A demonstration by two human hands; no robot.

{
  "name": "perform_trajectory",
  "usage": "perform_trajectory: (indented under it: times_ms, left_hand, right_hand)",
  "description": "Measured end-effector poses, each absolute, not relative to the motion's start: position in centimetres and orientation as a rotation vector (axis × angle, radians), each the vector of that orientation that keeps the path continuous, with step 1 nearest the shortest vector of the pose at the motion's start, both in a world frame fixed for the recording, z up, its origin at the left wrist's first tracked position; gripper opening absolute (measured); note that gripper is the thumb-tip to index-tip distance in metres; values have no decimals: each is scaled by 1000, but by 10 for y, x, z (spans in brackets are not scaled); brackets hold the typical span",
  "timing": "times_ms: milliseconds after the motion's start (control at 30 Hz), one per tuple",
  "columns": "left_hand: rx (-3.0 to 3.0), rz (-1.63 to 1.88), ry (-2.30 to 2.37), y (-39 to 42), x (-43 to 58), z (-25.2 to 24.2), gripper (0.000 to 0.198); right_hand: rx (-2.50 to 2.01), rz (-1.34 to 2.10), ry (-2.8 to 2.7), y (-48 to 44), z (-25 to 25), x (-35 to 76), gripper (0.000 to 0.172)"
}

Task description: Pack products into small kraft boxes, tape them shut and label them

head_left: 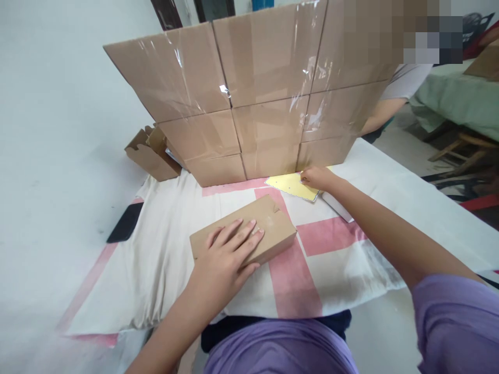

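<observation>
Cardboard box [273, 221] lies under the left grip [228, 254], spread flat; right grip [317, 178] pinches yellow sheet [288, 184].

Left hand [230, 249] flat, palm down — right hand [317, 177] outstretched, curled.

Purple short-sleeved top [280, 350], soft matte fabric. Loose sleeve [456, 322] on right arm, ends above elbow. Dark navy garment [230, 332] at lap beyond top's hem. Both forearms bare. Left hand [228, 254] and right hand [317, 178] ungloved. Left nails short, unpainted.
</observation>
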State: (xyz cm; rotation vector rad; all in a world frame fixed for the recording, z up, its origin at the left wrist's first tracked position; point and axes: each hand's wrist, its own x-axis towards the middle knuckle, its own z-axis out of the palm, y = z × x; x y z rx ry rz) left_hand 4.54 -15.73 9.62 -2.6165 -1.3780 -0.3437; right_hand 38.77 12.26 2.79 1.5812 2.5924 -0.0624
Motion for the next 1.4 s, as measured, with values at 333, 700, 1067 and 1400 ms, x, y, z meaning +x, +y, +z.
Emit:
perform_trajectory:
  times_ms: [333, 700, 1067, 1400]
  left_hand:
    - [-2616, -368, -1401, -158, 45, 94, 57]
    - [-2623, -384, -1406, -157, 46, 93, 58]
    - [-2658, -373, -1407, -156, 41, 94, 56]
    - [-2863, -217, -1058, -159, 6, 107, 65]
  right_hand:
    - [1649, -85, 2508, 129, 21, 381, 27]
    - [1763, -243, 2516, 121, 23, 371, 31]
    - [1980, -666, 2770, 95, 25, 367, 22]
    - [1836, -1204, 3413, -16, 25, 352, 20]
